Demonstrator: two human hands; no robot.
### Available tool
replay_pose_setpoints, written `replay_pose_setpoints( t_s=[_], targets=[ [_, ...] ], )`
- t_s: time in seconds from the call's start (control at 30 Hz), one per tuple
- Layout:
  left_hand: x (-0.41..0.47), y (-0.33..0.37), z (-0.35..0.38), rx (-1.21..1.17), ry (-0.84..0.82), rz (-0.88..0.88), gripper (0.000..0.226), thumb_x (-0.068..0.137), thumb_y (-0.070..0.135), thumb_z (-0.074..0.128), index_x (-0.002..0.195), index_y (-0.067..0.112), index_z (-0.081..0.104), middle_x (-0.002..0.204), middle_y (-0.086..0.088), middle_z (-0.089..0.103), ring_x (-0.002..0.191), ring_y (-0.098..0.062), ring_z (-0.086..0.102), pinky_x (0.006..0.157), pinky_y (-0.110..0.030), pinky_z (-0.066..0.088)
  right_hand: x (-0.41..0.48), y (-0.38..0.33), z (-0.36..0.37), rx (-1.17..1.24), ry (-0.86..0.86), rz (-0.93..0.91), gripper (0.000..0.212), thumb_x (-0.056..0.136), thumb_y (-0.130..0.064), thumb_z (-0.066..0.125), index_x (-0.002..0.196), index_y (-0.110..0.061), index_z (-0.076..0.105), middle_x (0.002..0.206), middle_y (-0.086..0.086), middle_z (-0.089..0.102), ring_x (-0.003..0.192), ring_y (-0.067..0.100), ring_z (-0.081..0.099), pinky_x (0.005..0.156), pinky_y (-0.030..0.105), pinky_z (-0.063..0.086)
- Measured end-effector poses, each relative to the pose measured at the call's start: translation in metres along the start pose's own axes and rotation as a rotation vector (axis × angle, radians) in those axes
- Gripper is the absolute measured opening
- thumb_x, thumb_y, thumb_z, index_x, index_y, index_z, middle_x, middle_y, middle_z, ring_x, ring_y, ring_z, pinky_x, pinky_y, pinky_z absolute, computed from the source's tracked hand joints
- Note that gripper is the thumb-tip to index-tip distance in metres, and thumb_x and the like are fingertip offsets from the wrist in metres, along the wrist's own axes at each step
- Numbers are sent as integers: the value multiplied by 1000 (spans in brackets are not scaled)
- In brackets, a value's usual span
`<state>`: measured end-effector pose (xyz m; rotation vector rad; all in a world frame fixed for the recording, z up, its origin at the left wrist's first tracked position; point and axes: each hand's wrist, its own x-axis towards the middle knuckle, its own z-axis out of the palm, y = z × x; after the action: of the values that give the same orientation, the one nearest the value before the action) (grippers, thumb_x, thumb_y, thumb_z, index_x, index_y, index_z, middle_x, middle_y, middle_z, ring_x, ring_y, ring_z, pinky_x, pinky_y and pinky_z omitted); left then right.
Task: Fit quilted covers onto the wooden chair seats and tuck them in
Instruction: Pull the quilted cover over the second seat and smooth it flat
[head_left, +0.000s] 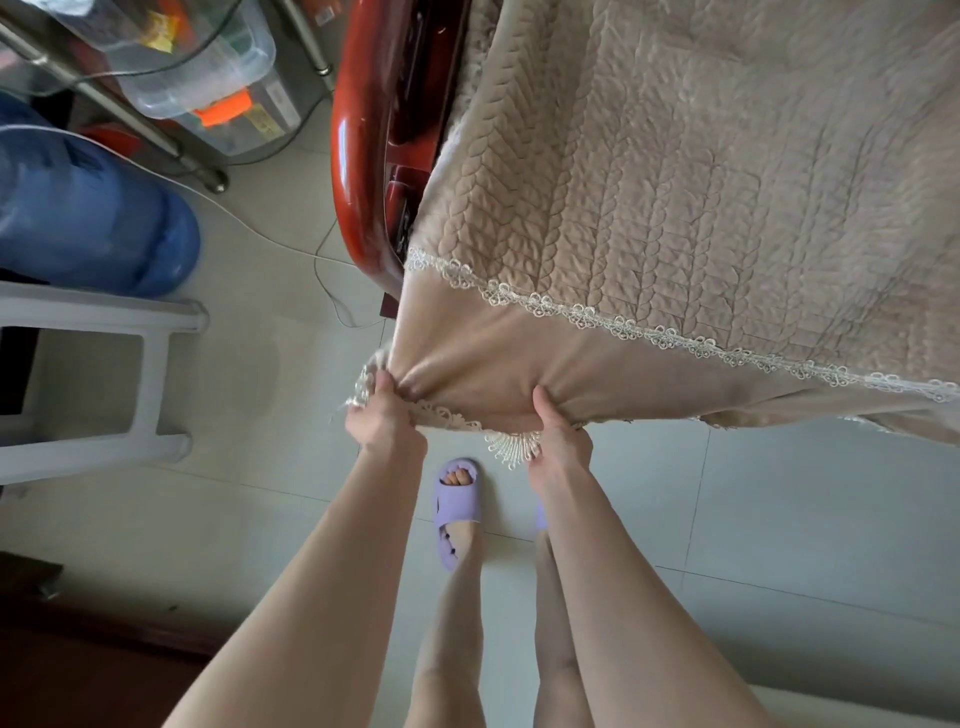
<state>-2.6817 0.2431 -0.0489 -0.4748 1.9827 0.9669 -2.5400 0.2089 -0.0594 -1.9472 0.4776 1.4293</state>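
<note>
While the person stands at the near edge of the chair, the head view looks straight down on a beige quilted cover spread over the seat, filling the far right of the scene. A band of lace trim runs across it where the quilting ends, and a plain flap hangs over the near edge. Both hands grip that flap at its lower hem. The left hand pinches the left corner, thumb on top and fingers curled under the cloth. The right hand pinches the hem just to the right, thumb pressed into the fabric, which bunches between the two hands. A glossy red wooden armrest shows at the cover's left side. On the tiled floor, a purple slipper sits below the hands. To the left are a white stool, a blue water bottle and, farther off, a clear plastic box.
</note>
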Motion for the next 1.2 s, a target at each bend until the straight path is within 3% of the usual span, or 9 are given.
replay_pose_setpoints(
  t_s=[0.13, 0.27, 0.43, 0.53, 0.63, 0.9, 0.97, 1.1, 1.2],
  targets=[
    [4, -15, -8, 12, 85, 26, 22, 91, 21, 64, 105, 8, 53, 104, -13, 61, 100, -30, 63, 90, -41, 52, 1, -4, -4, -26, 8, -53, 38, 80, -23, 79, 109, -9, 57, 100, -2, 58, 96, 18, 51, 97, 32, 42],
    [-2, -14, -2, 94, 10, -4, 37, 90, 23, 65, 119, 2, 55, 109, -12, 61, 92, -25, 57, 91, -36, 50, 8, -9, -4, -186, -39, -79, 40, 82, -30, 76, 111, -12, 56, 100, -1, 57, 84, 12, 53, 102, 36, 42],
    [-16, -21, 0, 371, -87, 7, 58, 89, 34, 65, 129, -5, 48, 108, -14, 54, 104, -29, 54, 85, -33, 40, 8, -15, -1, -370, -88, -174, 63, 84, -38, 72, 138, -13, 49, 119, 2, 58, 107, 18, 55, 94, 32, 41],
    [-34, -23, 10, 506, -196, 157, 61, 92, 32, 61, 140, 2, 37, 132, -15, 51, 122, -29, 50, 104, -36, 37, -2, -34, 5, -402, -101, -296, 52, 89, -31, 69, 135, -16, 51, 121, 2, 59, 104, 16, 55, 88, 28, 39],
    [-52, -16, 28, 547, -326, 258, 59, 94, 32, 58, 143, 8, 35, 141, -11, 45, 128, -25, 47, 108, -36, 35, -6, -63, 14, -410, -129, -443, 34, 90, -27, 67, 121, -19, 56, 108, -3, 54, 98, 12, 50, 78, 22, 37],
    [-89, 17, 92, 533, -471, 454, 55, 95, 31, 56, 141, 7, 38, 127, -2, 49, 128, -18, 44, 103, -27, 34, -14, -153, 53, -380, -217, -563, 34, 90, -23, 68, 121, -12, 60, 107, -4, 64, 92, 5, 59, 70, 4, 40],
    [-95, 23, 112, 535, -464, 489, 57, 95, 31, 56, 143, 8, 36, 139, -5, 46, 130, -17, 43, 108, -29, 33, -11, -177, 64, -454, -249, -601, 26, 90, -25, 68, 112, -13, 63, 107, -7, 63, 102, 7, 57, 75, 5, 39],
    [-104, 34, 165, 507, -363, 553, 57, 95, 33, 55, 143, 9, 37, 143, -7, 42, 133, -19, 40, 112, -38, 32, 2, -239, 96, -619, -374, -627, 40, 91, -28, 65, 127, -10, 60, 123, -5, 60, 109, 2, 53, 83, 7, 38],
    [-109, 44, 204, 510, -249, 620, 56, 96, 32, 54, 143, 8, 36, 145, -8, 39, 134, -19, 36, 113, -31, 26, 18, -280, 123, -726, -496, -648, 41, 91, -29, 65, 129, -13, 60, 123, -7, 60, 110, 2, 55, 79, 2, 39]
  ],
)
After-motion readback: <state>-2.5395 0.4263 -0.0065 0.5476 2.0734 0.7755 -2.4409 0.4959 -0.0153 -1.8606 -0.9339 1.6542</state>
